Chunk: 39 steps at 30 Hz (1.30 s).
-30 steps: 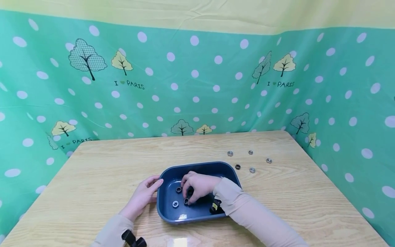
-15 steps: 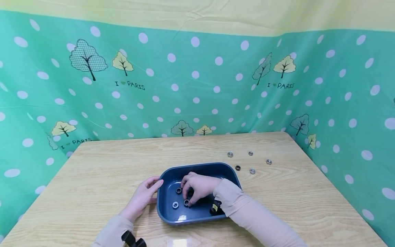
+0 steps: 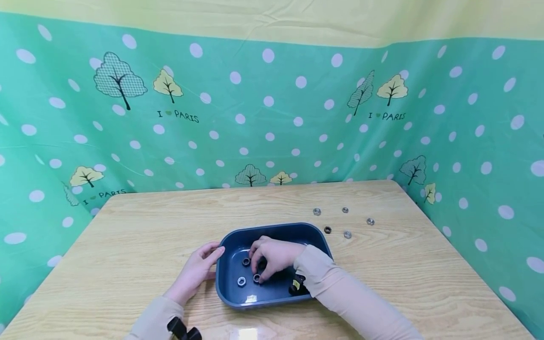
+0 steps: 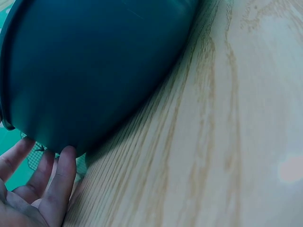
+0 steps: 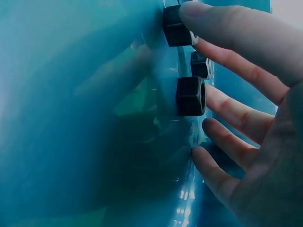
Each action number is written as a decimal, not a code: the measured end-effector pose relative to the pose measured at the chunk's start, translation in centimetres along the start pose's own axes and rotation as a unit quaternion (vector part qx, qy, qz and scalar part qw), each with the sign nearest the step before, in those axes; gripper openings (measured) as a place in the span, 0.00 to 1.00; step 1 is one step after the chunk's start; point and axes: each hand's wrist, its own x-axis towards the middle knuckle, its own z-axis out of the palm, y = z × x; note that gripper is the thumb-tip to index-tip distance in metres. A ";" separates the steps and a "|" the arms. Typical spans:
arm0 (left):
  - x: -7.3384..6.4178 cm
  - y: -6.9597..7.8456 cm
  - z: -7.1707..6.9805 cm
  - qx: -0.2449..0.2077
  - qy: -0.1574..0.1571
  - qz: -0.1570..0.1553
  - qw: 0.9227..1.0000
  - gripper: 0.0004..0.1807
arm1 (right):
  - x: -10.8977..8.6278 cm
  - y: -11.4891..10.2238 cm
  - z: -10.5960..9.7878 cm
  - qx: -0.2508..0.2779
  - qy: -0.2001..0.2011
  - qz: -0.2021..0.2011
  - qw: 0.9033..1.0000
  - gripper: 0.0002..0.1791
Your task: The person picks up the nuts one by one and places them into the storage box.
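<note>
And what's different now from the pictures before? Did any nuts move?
Nothing has visibly changed, so no nut moved that I can see. The right grip is still at the same nut inside the blue tub, the left grip still touches the tub's side, and the five loose nuts stayed put on the table.

2 beige sleeves (image 3: 357, 297), black cameras (image 3: 177, 326).

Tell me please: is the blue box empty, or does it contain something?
Not empty: inside the blue box, several nuts show by the right hand.
</note>
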 end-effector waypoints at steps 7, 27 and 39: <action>0.0 -0.1 -0.1 -0.012 -0.003 0.002 1.000 0.26 | 0.0 0.0 -0.1 0.008 -0.002 0.006 1.000 0.06; -0.4 -0.2 -0.2 -0.023 -0.005 0.008 1.000 0.25 | -0.3 -0.1 -0.3 0.017 0.023 0.012 1.000 0.08; -0.4 0.2 0.0 -0.003 -0.015 0.021 1.000 0.26 | -0.7 0.0 -1.3 0.052 0.039 -0.007 0.998 0.11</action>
